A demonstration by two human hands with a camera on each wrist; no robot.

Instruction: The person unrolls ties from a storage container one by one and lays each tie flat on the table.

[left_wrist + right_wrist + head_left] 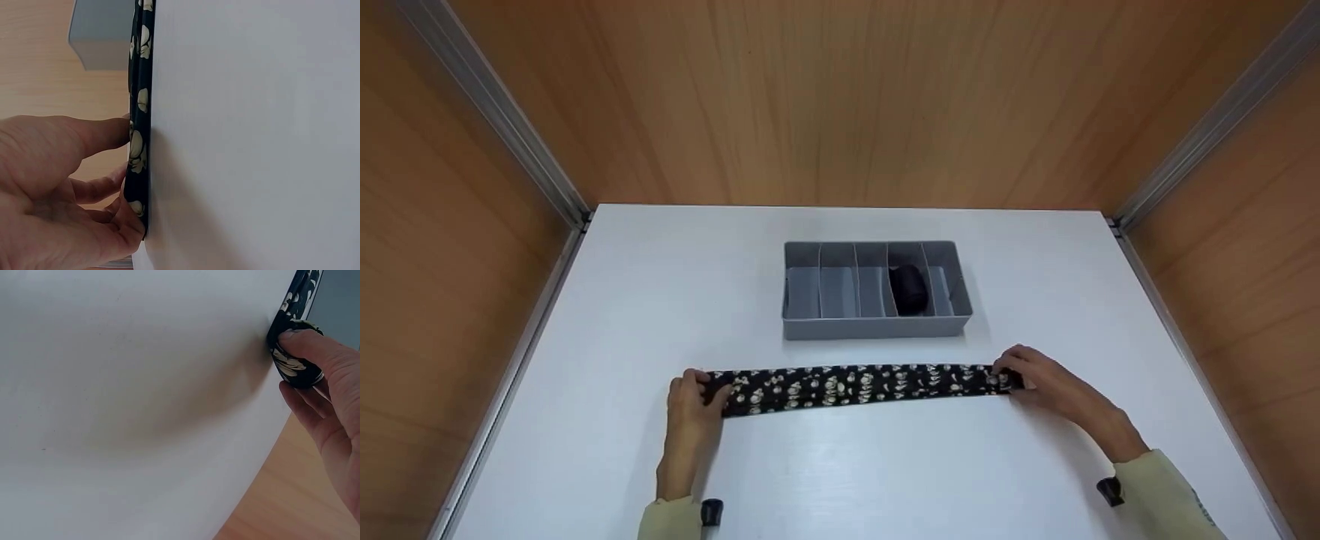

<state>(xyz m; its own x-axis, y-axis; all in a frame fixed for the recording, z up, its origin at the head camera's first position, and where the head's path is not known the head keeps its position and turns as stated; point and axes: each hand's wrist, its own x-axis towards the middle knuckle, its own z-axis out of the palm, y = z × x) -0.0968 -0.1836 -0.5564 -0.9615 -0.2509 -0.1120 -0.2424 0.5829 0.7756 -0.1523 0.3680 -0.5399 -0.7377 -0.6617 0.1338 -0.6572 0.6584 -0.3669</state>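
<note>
Patterned cloth strip (832,386), stretched across the table (840,480) in front of the grey box (877,328). The left hand (688,409) grips one end; the right hand (1054,386) pinches the other, doubled over. A slipping thumb could let that fold spring open; uneven pulling could skew the strip.

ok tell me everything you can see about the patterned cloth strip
The narrow cloth strip is black with a cream, flower-like print, apparently folded in layers. It lies nearly straight across the white table, before the grey divided tray. The left hand grips one end; the right hand pinches the other, curled over.
</note>
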